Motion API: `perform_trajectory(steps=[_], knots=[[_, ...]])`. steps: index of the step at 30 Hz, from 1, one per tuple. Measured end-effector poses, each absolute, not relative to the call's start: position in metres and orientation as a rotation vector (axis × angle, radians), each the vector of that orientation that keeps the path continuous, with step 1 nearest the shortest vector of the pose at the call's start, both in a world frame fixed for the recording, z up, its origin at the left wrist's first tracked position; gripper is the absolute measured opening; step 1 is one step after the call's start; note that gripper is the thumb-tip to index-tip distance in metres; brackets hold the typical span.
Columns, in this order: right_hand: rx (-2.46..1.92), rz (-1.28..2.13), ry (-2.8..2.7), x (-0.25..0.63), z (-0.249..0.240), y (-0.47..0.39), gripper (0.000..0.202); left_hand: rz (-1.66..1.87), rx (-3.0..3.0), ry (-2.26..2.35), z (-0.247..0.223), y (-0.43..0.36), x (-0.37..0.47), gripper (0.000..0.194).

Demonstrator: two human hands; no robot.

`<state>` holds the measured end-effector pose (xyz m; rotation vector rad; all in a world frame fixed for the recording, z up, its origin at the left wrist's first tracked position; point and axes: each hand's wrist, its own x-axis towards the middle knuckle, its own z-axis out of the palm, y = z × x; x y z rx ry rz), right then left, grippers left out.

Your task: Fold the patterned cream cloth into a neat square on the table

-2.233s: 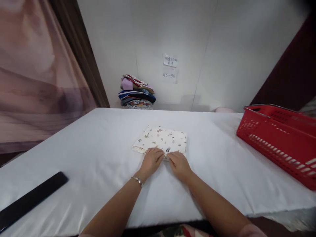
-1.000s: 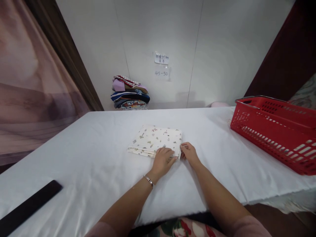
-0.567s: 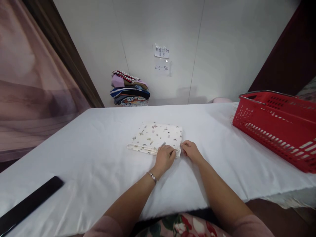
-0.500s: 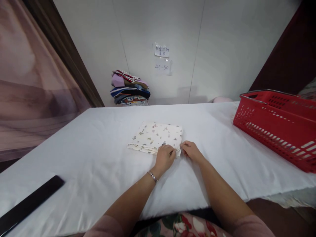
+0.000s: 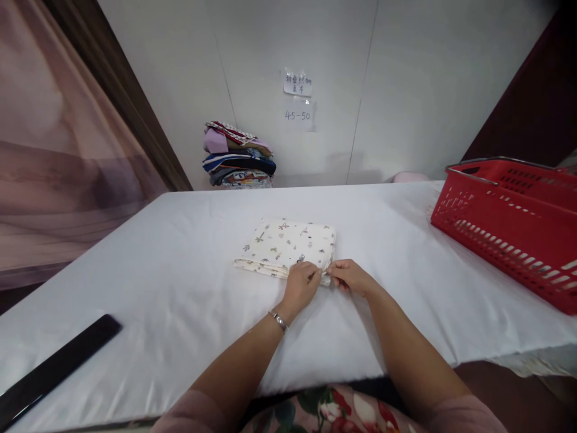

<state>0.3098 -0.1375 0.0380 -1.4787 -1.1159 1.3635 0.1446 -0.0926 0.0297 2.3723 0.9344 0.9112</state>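
A folded cream cloth (image 5: 288, 240) with small printed plants and figures lies on the white-covered table (image 5: 189, 264). Its layered near edge faces me. My left hand (image 5: 303, 284), with a silver bracelet at the wrist, is closed on the cloth's near edge by the right corner. Just beside it, my right hand (image 5: 350, 276) pinches the same corner between thumb and fingers. The fingertips of both hands nearly meet there, and they hide part of the corner.
A red plastic basket (image 5: 505, 222) stands on the table at the right. A long black object (image 5: 63, 367) lies at the near left. Behind the table's far edge is a stack of folded fabrics (image 5: 238, 156). Paper signs (image 5: 298, 114) hang on the wall.
My right hand has moved slightly left, onto the cloth's near right corner beside my left hand. The left hand keeps its place on the cloth. The view has shifted a little.
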Motion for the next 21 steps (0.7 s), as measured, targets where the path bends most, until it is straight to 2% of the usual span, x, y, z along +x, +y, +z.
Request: perform_trajectory(steps=[7, 21], knots=[[-1.442, 1.422, -1.089, 0.3115, 0.0339, -0.1358, 0.023, 0.935, 2.357, 0.928, 0.0292, -0.0920, 0.1444, 0.034], [-1.425, 1.454, -1.031, 0.3102, 0.0357, -0.1353, 0.014, 0.876, 2.588, 0.859, 0.0264, -0.0926, 0.1410, 0.023]])
